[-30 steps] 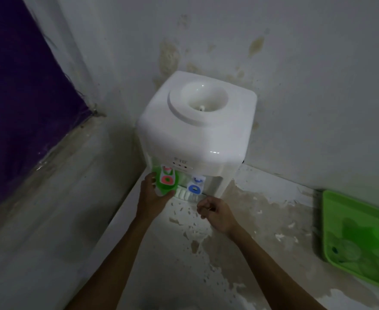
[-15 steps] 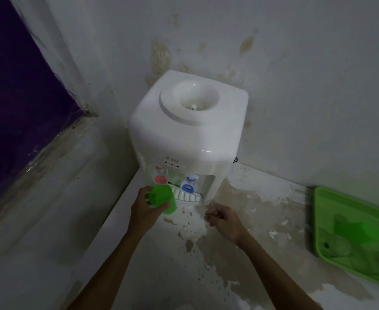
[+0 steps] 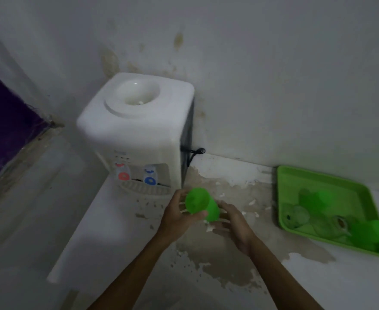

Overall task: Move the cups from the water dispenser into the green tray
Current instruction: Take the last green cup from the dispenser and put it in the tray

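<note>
Passing from one hand to the other, the green cup (image 3: 202, 204) now lies tilted between both palms in the head view, clear of the water dispenser (image 3: 137, 130) it sat under a second ago. The left hand (image 3: 179, 214) cups its base end, thumb and fingers curled on it; the right hand (image 3: 231, 222) has come up with fingers spread against its side, not clearly closed. The drip grate below the taps shows no cup. The green tray (image 3: 318, 177), well to the right, already holds other cups, so a carry rightward likely comes next.
</note>
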{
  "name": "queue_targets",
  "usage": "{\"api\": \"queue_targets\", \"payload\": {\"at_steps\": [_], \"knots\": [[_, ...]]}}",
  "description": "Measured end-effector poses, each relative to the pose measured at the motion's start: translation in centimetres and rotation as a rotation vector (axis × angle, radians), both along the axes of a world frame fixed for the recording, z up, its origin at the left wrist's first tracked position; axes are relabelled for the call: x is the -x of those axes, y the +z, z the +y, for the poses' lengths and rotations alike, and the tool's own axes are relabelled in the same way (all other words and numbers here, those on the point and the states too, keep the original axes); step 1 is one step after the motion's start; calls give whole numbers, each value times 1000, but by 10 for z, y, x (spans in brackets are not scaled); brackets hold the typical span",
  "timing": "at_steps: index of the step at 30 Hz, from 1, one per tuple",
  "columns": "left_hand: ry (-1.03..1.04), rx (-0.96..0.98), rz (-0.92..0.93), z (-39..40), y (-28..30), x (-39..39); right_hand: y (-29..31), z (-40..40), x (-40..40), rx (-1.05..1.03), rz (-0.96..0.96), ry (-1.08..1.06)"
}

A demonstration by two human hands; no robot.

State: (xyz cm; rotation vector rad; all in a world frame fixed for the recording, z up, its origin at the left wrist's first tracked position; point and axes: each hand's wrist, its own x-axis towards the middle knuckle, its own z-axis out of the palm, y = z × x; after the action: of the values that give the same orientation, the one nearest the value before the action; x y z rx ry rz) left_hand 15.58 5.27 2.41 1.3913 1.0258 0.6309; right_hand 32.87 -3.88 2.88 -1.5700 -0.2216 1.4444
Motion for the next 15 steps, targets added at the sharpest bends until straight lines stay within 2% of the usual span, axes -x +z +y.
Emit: {"api": "queue_targets", "payload": {"at_steps": [3,8,12,15], "knots": [[-78,-24,-37,-29,15,-54,9,-29,-39,-37,248,-105],[-190,-57,-59,-72,26,-127,19,-74,-101,-163,425,-264],[-276,-68,-62,-99,29,-175,21,-111,-146,-188,407,-390],[-373,-49,-25,-120,24,-213,24,-142,-185,-191,230,-460]]}}
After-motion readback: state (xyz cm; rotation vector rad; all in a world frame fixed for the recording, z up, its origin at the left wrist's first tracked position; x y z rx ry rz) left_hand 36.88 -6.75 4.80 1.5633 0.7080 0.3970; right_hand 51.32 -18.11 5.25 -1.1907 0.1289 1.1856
